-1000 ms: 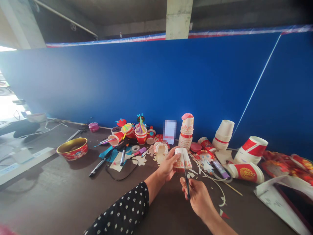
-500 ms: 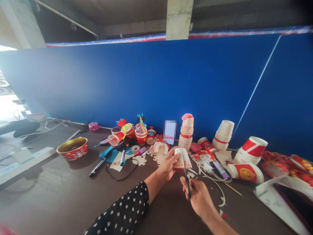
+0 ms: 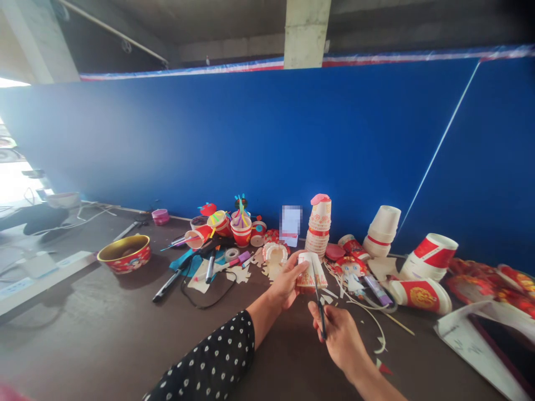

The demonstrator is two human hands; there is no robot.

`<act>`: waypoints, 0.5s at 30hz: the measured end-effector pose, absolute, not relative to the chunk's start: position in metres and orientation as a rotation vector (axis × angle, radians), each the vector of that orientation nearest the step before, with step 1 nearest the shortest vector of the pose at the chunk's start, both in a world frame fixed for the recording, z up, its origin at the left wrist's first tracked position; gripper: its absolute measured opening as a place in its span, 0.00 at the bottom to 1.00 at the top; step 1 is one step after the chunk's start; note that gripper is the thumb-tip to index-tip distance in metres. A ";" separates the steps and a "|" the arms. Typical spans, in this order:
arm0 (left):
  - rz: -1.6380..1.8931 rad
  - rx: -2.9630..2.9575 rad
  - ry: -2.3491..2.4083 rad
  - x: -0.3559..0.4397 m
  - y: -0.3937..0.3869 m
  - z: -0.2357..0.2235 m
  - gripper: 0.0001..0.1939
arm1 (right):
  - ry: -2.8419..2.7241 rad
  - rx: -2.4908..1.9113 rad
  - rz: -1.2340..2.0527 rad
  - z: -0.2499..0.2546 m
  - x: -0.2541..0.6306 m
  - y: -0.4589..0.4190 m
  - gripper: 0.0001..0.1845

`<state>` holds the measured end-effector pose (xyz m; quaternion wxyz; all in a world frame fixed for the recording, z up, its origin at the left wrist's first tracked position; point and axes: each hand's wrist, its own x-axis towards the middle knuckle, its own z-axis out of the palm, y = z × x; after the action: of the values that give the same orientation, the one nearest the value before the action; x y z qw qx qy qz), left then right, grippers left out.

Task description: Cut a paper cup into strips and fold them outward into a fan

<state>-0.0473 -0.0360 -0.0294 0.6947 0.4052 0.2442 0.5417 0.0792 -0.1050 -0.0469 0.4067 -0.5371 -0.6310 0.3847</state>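
Note:
My left hand [image 3: 287, 281] holds an upside-down paper cup [image 3: 308, 270] with a red and gold print, its wall showing cut slits. My right hand [image 3: 339, 340] grips a pair of black-handled scissors [image 3: 320, 306], whose blade reaches up into the cup's wall. Thin paper offcuts [image 3: 368, 323] lie on the table under and to the right of my right hand. A black sleeve with white dots [image 3: 213, 356] covers my left forearm.
Ahead on the dark table stand a stack of paper cups [image 3: 317, 225], a gold-lined red bowl [image 3: 124, 253], markers [image 3: 167, 285], a tape roll [image 3: 231, 255] and decorated cups [image 3: 241, 231]. Red-printed cups [image 3: 420, 295] lie at right. A blue wall [image 3: 267, 139] runs behind.
The scissors have shifted slightly along the cup's wall, and the slit beside the blade looks wider. My hands have barely moved.

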 end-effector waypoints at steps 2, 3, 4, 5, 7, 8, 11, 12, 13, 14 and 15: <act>1.213 0.893 0.533 -0.048 -0.036 -0.030 0.22 | -1.576 -1.336 1.008 -0.048 0.079 -0.105 0.28; 1.212 0.887 0.528 -0.048 -0.035 -0.030 0.22 | -1.567 -1.327 1.020 -0.048 0.079 -0.105 0.28; 1.212 0.880 0.524 -0.048 -0.035 -0.031 0.21 | -1.564 -1.319 1.024 -0.048 0.079 -0.105 0.28; 1.212 0.874 0.523 -0.048 -0.034 -0.031 0.21 | -1.563 -1.313 1.021 -0.047 0.079 -0.105 0.28; 1.213 0.869 0.526 -0.048 -0.033 -0.033 0.22 | -1.568 -1.298 1.026 -0.046 0.079 -0.105 0.28; 1.216 0.869 0.527 -0.048 -0.033 -0.033 0.23 | -1.572 -1.287 1.035 -0.046 0.080 -0.105 0.28; 1.226 0.870 0.539 -0.049 -0.032 -0.034 0.23 | -1.599 -1.274 1.073 -0.043 0.081 -0.106 0.27; 1.228 0.867 0.550 -0.049 -0.032 -0.033 0.24 | -1.617 -1.287 1.073 -0.043 0.081 -0.106 0.27; 1.231 0.861 0.565 -0.050 -0.032 -0.033 0.24 | -1.637 -1.307 1.066 -0.042 0.082 -0.107 0.26; 1.235 0.850 0.581 -0.050 -0.032 -0.032 0.24 | -1.657 -1.328 1.056 -0.041 0.082 -0.107 0.26; 1.241 0.838 0.595 -0.051 -0.032 -0.031 0.25 | -1.677 -1.345 1.045 -0.041 0.083 -0.108 0.26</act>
<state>-0.0514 -0.0319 -0.0310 0.6927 0.3749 0.2664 0.5556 0.0830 -0.1079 -0.0407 0.3668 -0.5232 -0.6528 0.4069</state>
